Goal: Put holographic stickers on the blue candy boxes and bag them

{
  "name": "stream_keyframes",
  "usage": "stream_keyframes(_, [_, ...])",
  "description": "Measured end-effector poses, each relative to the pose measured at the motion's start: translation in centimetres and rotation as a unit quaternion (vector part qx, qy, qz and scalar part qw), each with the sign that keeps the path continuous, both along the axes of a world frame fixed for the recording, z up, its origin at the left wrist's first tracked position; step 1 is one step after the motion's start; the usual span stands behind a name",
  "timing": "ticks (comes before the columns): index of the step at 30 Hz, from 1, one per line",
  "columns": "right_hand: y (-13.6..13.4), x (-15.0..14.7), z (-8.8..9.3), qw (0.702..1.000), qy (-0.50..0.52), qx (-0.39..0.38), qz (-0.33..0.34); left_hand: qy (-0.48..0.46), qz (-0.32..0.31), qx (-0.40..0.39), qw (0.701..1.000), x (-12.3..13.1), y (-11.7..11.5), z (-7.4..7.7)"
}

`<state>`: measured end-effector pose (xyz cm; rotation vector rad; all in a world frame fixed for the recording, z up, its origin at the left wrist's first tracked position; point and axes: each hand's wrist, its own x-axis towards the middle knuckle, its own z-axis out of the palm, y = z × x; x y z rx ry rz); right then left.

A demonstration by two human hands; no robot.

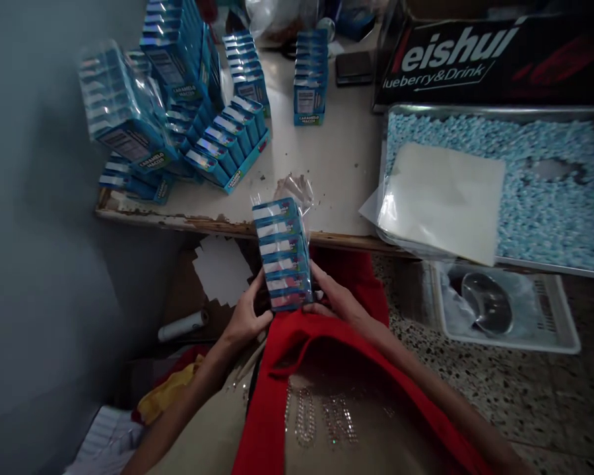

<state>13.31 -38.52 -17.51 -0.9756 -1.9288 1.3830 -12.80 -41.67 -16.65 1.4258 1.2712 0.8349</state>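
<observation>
Close to my body, over the table's front edge, is a blue display pack of candy boxes (pixel 283 254) in a clear plastic wrapper. Loose film of the wrapper (pixel 301 190) sticks out at its far end. My left hand (pixel 247 316) grips the pack's near left side, thumb bent in toward the corner. Along the near right side my right hand (pixel 337 295) holds it too, fingers partly under the pack and hidden. The pack tilts slightly, its row of small boxes facing up.
Stacked blue candy packs (pixel 171 66) crowd the table's left, some wrapped. One pack (pixel 309 79) stands farther back. At right, a metal tray (pixel 549 260) holds pale blue candies and a white sheet (pixel 445 198), before a black carton (pixel 475 59). Below sits a white plastic bin (pixel 564 316).
</observation>
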Motion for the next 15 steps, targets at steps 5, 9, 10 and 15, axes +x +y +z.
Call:
stream_keyframes(5, [3.4,-0.9,0.6,0.993,0.037,0.026,-0.109,0.04,-0.039,0.084,0.995,-0.9,3.7,2.2])
stream_keyframes(9, [6.8,-0.9,0.9,0.974,0.023,0.045,-0.223,0.173,-0.029,0.154,0.972,-0.7,8.8,1.9])
stream_keyframes(10, [7.3,-0.7,0.6,0.97,0.018,0.051,-0.236,0.199,-0.017,0.167,0.965,-0.6,10.0,1.5])
stream_keyframes(15, [8.3,-0.4,-1.6,0.965,-0.006,0.045,-0.258,0.167,-0.017,0.187,0.968,0.7,13.5,-1.2])
